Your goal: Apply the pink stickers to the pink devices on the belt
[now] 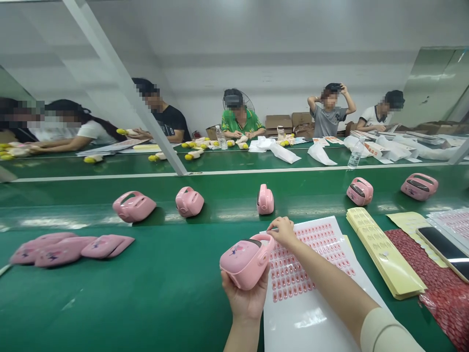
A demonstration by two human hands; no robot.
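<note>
My left hand (246,299) is wrapped under a pink plastic toy case (245,260) with a small bird print and a handle, held above the green table. My right hand (282,231) rests with pinched fingers on the top of the case's handle, right at the upper edge of a white sheet of small red stickers (308,274). Whether a sticker sits between those fingertips is too small to see.
Several more pink cases (134,206) stand along the green conveyor belt (220,195). Flat pink covers (69,248) lie at left. A stack of yellow backing sheets (388,256), red sticker sheets (439,288) and a phone (445,250) lie at right. Other people work across the far table.
</note>
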